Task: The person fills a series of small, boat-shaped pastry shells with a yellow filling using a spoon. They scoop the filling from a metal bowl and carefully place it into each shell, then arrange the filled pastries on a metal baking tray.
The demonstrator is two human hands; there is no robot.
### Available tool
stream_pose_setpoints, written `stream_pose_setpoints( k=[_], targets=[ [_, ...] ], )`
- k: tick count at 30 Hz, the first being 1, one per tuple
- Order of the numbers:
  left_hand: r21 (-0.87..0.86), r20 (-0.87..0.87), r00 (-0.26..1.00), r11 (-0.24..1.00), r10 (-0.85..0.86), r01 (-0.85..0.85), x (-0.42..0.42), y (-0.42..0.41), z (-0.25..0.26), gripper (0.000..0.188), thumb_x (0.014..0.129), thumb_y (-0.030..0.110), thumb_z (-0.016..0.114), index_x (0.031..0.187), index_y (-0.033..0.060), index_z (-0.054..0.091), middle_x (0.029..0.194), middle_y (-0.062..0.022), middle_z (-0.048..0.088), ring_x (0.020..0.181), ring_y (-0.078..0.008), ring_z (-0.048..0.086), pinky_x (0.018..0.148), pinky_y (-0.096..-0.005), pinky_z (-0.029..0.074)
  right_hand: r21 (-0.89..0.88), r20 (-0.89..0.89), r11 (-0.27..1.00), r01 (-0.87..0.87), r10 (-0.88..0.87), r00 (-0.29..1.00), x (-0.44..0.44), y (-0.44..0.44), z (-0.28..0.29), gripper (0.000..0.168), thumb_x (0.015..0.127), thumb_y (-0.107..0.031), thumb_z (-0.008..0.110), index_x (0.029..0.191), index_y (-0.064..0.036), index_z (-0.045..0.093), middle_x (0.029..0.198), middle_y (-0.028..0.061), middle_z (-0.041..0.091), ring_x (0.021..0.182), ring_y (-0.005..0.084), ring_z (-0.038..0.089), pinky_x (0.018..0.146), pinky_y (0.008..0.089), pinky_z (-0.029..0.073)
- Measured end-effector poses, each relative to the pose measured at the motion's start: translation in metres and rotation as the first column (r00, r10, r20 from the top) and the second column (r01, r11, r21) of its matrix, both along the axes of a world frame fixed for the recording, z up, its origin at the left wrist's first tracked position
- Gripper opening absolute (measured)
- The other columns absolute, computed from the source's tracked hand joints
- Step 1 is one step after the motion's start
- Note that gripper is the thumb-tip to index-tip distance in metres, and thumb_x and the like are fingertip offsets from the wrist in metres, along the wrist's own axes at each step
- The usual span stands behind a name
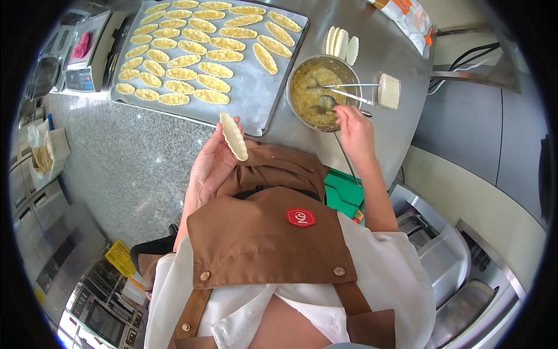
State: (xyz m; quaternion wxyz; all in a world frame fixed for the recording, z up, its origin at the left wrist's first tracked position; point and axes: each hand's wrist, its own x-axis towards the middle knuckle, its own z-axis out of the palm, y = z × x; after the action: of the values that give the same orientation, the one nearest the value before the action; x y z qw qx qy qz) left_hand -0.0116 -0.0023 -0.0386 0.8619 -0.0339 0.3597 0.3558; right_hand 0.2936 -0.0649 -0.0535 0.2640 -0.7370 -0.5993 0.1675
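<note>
My left hand (214, 163) holds an unfilled, boat-shaped shell with a scalloped edge (234, 136) before the apron. My right hand (355, 131) grips the handle of a metal spoon (328, 104), whose bowl is in the yellowish chunky mixture (311, 80) of a steel saucepan (293, 111). Other utensils (348, 85) also rest in the pan. Left of the pan, a paper-lined baking tray (244, 115) carries rows of filled shells (211, 96). Several unfilled shells (338, 41) stand together behind the pan. A wrapped stack of pale pieces (389, 91) lies to its right.
A digital scale (80, 78) with something pink on it stands at the far left. At the back right lies a plastic bag (407, 22). The saucepan's handle (347, 161) points towards me over the table edge, above a green container (344, 192). Part of another person (152, 251) shows at lower left.
</note>
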Motion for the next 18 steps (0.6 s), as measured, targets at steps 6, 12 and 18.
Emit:
stream_pose_setpoints(
  k=[6,12,18],
  targets=[
    [0.013,-0.019,1.000,1.000,0.005,-0.005,0.004,-0.002,0.004,0.043,0.095,0.027,0.052,0.126,-0.0019,0.045,0.109,-0.0105,0.057,0.100,-0.0200,0.057,0.089,-0.0336,0.048,-0.052,-0.345,0.994,0.092,-0.104,0.933,-0.004,0.000,0.001,0.018,0.094,-0.009,0.048,0.098,0.001,0.061,0.086,0.0120,0.064,0.070,0.0183,0.065,0.065,0.0293,0.051],
    [0.019,-0.031,0.999,1.000,-0.017,0.017,0.004,-0.005,0.003,0.042,0.095,0.027,0.052,0.125,-0.0023,0.046,0.110,-0.0108,0.057,0.100,-0.0202,0.057,0.090,-0.0336,0.048,-0.027,-0.110,0.984,0.177,-0.179,0.978,-0.004,-0.001,0.018,0.017,0.093,-0.008,0.049,0.100,0.002,0.062,0.086,0.0132,0.064,0.070,0.0194,0.065,0.066,0.0296,0.051],
    [0.027,-0.015,0.999,0.999,-0.035,0.036,0.003,-0.007,0.002,0.041,0.095,0.027,0.052,0.123,-0.0019,0.047,0.110,-0.0106,0.057,0.100,-0.0199,0.057,0.090,-0.0335,0.048,-0.058,-0.056,0.998,0.023,-0.027,0.998,-0.011,-0.008,0.005,0.018,0.094,-0.009,0.048,0.099,0.002,0.062,0.088,0.0124,0.064,0.072,0.0185,0.065,0.065,0.0297,0.051]
  ],
)
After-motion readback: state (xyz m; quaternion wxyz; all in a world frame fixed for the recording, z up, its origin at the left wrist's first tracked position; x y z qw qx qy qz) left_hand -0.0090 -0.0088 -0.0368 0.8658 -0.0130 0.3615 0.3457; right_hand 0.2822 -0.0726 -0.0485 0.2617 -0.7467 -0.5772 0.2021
